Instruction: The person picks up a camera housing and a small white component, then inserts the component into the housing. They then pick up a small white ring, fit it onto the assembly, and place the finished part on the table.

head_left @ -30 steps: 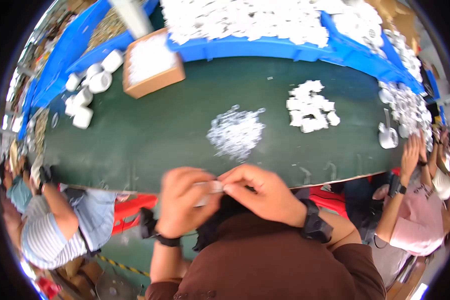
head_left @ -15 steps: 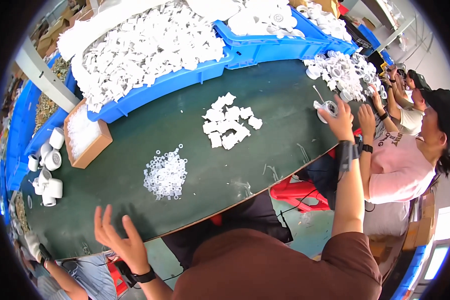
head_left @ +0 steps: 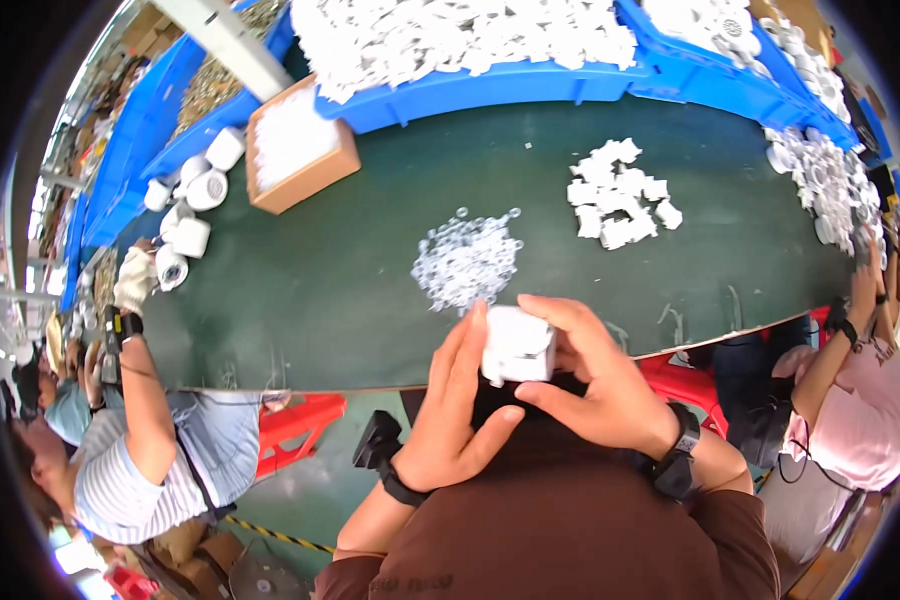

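Observation:
A white, rounded-cornered plastic housing (head_left: pixel 518 345) is held in front of me, just over the table's near edge. My right hand (head_left: pixel 605 375) grips its right side, fingers along the top and thumb below. Against its left side lie the long, close fingers of my left hand (head_left: pixel 455 400), with the thumb under the near corner, so the two hands cup it together. Just beyond is a heap of small translucent rings (head_left: pixel 465 260). Farther right lies a loose group of white plastic pieces (head_left: pixel 615 195). The housing's underside is hidden.
Blue bins (head_left: pixel 490 92) of white parts line the far side. A cardboard box (head_left: pixel 310 185) of translucent pieces and several white housings (head_left: pixel 190 238) stand at the left. White parts pile up at the right (head_left: pixel 820 185). Co-workers sit on both sides, one gloved hand (head_left: pixel 135 280) by the housings.
My right hand has come from the far right with the white part to the middle, and my left hand has moved in to meet it. The whole view has turned leftward.

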Available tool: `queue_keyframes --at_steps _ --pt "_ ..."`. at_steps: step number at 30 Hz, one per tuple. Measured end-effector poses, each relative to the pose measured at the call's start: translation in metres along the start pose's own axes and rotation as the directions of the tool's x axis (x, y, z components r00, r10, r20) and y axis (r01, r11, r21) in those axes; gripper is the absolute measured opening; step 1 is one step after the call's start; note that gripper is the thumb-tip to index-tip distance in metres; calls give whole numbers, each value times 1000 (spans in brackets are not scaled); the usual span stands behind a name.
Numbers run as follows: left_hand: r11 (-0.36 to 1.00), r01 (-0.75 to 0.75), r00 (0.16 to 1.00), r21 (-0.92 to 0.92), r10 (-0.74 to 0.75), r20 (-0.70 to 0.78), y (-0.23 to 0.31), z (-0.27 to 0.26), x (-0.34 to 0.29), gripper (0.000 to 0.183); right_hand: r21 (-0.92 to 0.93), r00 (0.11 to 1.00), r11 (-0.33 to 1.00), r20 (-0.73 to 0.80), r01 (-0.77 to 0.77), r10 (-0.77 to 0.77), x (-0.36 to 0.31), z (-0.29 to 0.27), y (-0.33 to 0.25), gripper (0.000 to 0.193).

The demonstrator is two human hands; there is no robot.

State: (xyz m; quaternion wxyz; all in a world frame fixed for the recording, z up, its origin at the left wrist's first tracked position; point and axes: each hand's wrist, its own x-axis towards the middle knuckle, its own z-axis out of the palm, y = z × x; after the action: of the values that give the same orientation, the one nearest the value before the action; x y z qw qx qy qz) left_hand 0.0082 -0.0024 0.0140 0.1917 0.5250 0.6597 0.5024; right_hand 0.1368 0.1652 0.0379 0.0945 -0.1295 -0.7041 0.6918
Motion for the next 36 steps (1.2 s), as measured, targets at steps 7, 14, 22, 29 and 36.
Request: queue_keyframes --at_steps 7,14,22,29,36 --pt "985 168 950 -29 -169 -263 -13 2 -17 62 -131 995 991 101 26 -13 19 33 13 67" --pt "949 170 937 265 -73 -341 -11 -10 -6 40 -36 995 999 89 37 -34 34 20 4 35" --pt "956 126 932 265 -22 -363 -14 -10 2 20 203 995 976 32 82 -90 36 35 7 13" --pt "982 168 919 83 -126 -373 -11 -2 4 14 83 989 988 -90 128 -120 34 41 23 9" --pt "984 120 944 130 -72 -323 -9 -5 7 10 22 985 985 -24 173 -172 31 27 22 13"
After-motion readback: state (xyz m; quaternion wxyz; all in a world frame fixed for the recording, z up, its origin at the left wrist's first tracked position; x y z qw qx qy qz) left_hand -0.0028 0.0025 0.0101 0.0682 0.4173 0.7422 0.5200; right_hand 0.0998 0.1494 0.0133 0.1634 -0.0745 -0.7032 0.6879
